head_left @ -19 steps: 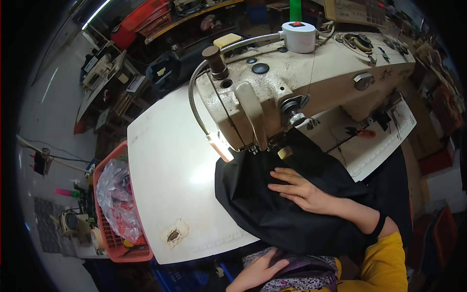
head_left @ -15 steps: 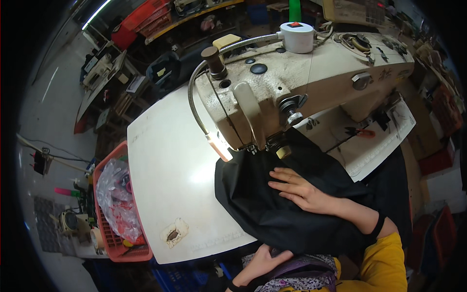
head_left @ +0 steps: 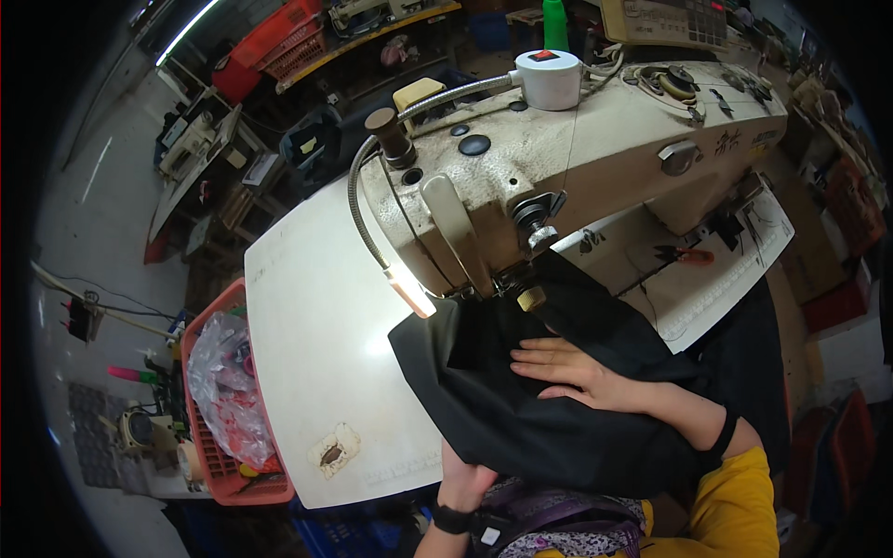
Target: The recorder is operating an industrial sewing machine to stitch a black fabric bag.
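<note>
Black fabric (head_left: 521, 437) lies bunched under the needle area of a sewing machine (head_left: 595, 158) and hangs over the table's near edge. My right hand (head_left: 581, 372) rests on top of it, palm down, fingers stretched out and lying flat, a little in front of the presser area. At the fabric's near left edge is my left hand (head_left: 467, 476), its fingers hidden beneath the cloth, so whether they grip it does not show. A lit lamp (head_left: 409, 290) on a bendy metal neck shines beside the machine head.
The white machine table (head_left: 316, 325) has a worn patch near its front left. An orange basket (head_left: 270, 488) holding plastic bags stands along its left side. Orange-handled thread snips (head_left: 693, 257) lie behind the fabric, right of the machine head. A green thread cone (head_left: 554, 28) stands beyond the machine.
My left hand has moved up and left from my lap to the fabric's near edge, fingers going under it. The fabric's left edge has shifted left. My right hand stays flat.
</note>
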`<state>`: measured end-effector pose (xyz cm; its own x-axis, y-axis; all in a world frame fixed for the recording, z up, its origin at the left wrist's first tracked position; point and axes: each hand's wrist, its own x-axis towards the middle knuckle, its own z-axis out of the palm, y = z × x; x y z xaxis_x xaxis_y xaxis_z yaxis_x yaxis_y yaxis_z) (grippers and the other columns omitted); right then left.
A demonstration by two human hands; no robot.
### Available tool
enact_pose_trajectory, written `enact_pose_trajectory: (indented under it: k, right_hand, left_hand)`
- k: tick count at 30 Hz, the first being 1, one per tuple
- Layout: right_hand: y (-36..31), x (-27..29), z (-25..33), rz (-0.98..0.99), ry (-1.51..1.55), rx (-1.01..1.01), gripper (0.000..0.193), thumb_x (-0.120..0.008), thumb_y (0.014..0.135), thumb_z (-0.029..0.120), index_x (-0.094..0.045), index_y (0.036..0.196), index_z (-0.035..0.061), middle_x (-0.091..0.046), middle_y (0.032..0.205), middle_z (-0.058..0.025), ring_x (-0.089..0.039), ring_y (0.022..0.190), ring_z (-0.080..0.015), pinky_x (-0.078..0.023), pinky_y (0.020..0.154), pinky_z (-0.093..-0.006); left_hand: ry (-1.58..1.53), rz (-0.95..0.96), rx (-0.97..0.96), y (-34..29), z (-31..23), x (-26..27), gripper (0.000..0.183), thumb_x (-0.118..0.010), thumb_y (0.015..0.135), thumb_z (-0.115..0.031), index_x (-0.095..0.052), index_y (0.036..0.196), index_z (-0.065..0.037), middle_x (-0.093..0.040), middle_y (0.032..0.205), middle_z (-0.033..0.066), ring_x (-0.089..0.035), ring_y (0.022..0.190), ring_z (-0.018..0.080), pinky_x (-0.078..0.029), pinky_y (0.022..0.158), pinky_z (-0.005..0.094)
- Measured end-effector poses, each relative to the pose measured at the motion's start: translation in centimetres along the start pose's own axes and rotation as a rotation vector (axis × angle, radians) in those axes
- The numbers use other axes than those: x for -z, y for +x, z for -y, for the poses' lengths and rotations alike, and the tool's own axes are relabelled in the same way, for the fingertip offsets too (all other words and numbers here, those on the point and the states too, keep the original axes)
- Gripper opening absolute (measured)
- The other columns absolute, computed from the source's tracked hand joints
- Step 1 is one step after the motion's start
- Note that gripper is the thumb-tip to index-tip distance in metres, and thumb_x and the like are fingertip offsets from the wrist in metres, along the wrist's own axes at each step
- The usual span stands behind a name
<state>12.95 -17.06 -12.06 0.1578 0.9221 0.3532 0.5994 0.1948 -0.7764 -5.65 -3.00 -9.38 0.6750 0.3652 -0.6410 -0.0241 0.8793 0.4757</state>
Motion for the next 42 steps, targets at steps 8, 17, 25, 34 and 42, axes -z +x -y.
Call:
enact_pose_trajectory:
  k: [8, 17, 25, 34, 42]
  right_hand:
    - [0.3, 0.3, 0.2, -0.039, 0.006, -0.057, 0.048, -0.066, 0.095, 0.013, -0.055, 0.140, 0.0026, -0.051, 0.147, -0.0152, -0.045, 0.138, -0.0349, -0.036, 0.115, -0.0465]
    - [3.2, -0.7, 1.8, -0.086, -0.361, -0.159, 0.062, -0.070, 0.092, 0.024, -0.046, 0.146, 0.0030, -0.037, 0.154, -0.0217, -0.032, 0.147, -0.0401, -0.033, 0.119, -0.0454]
    - [1.4, -1.6, 0.8, 0.025, -0.328, -0.105, 0.059, -0.071, 0.091, 0.026, -0.052, 0.140, 0.0003, -0.033, 0.157, -0.0232, -0.020, 0.151, -0.0448, -0.029, 0.121, -0.0507]
    - [1.0, -1.0, 0.9, 0.051, -0.277, -0.071, 0.057, -0.074, 0.088, 0.024, -0.055, 0.136, 0.0008, -0.032, 0.159, -0.0221, -0.019, 0.151, -0.0454, -0.029, 0.120, -0.0521]
    - [0.5, -0.8, 1.1, 0.095, -0.278, -0.113, 0.067, -0.074, 0.089, 0.019, -0.046, 0.149, 0.0083, -0.024, 0.163, -0.0186, -0.015, 0.153, -0.0433, -0.027, 0.122, -0.0516]
  left_hand:
    - [-0.151, -0.016, -0.067, 1.9, -0.5, 0.2, 0.057, -0.042, 0.106, -0.046, -0.050, 0.142, -0.003, -0.054, 0.144, 0.0168, -0.052, 0.131, 0.0346, -0.041, 0.114, 0.0506]
    - [-0.578, 0.570, 0.074, 3.5, 1.4, 5.2, 0.058, -0.041, 0.105, -0.049, -0.049, 0.144, -0.006, -0.053, 0.145, 0.0153, -0.051, 0.132, 0.0341, -0.039, 0.115, 0.0503]
    - [-0.064, 0.117, -0.190, 4.2, -1.9, 1.4, 0.060, -0.040, 0.106, -0.047, -0.045, 0.147, -0.002, -0.052, 0.146, 0.0187, -0.052, 0.131, 0.0358, -0.042, 0.113, 0.0464]
    - [0.048, -0.045, -1.208, 0.3, -7.3, -3.0, 0.053, -0.038, 0.104, -0.039, -0.052, 0.138, 0.000, -0.059, 0.136, 0.0185, -0.057, 0.125, 0.0307, -0.033, 0.118, 0.0471]
    - [2.006, 0.390, -1.191, 3.2, -6.5, -5.0, 0.028, -0.074, 0.088, -0.027, -0.066, 0.104, -0.004, -0.060, 0.073, 0.0079, -0.062, 0.079, 0.0280, -0.042, 0.104, 0.0461]
